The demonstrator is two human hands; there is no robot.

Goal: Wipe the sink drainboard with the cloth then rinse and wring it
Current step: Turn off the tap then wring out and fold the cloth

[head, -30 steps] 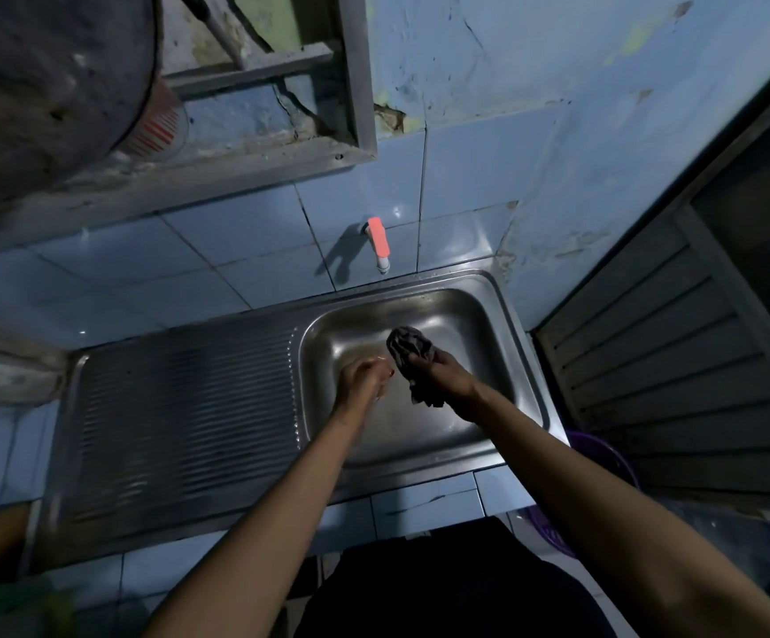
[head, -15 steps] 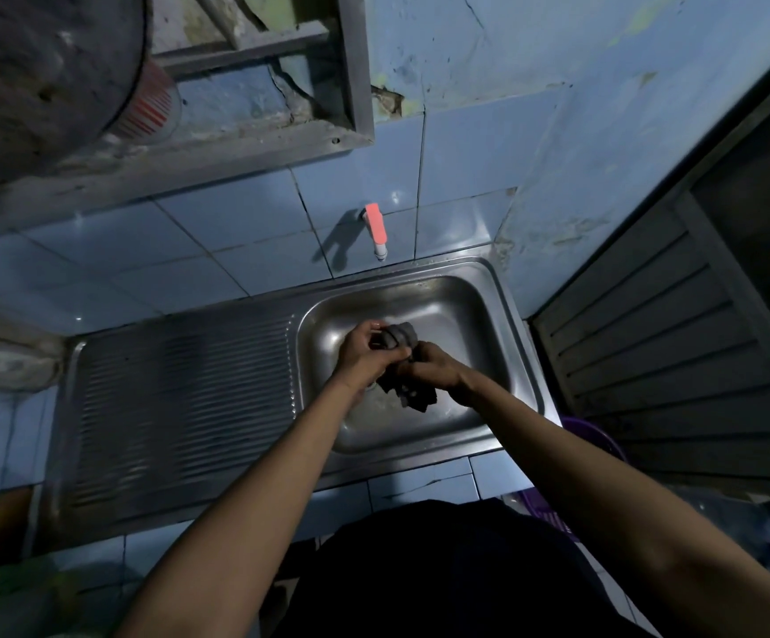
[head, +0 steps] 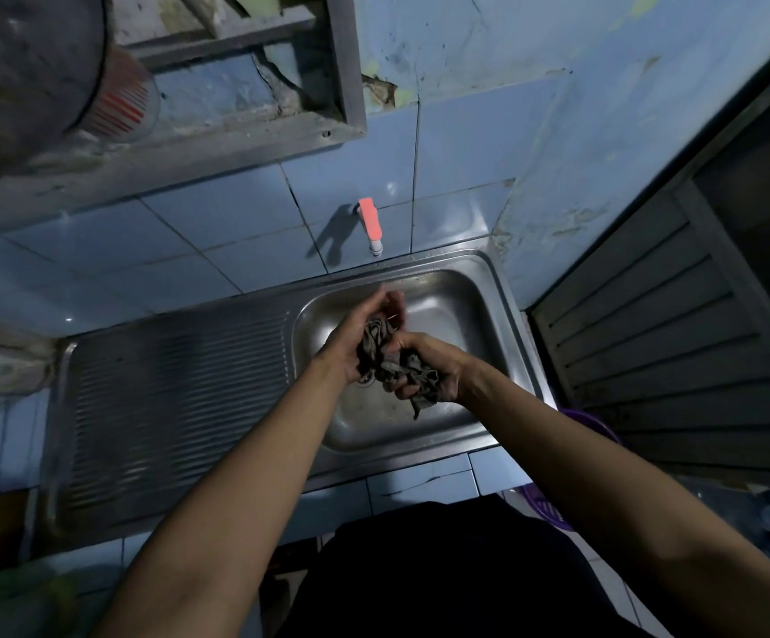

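Steel sink basin [head: 447,310], right end of unit: both hands grip a dark cloth [head: 385,356], left hand [head: 357,336] cupping, right hand [head: 424,366] clenched; no legible writing.

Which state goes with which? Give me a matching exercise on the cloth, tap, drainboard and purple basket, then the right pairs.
1. cloth
2. tap
3. drainboard
4. purple basket

A. ribbed steel, left of the basin
B. on the floor, right of the sink
C. bunched between both hands
D. on the wall tiles, pink handle

Pairs: 1-C, 2-D, 3-A, 4-B
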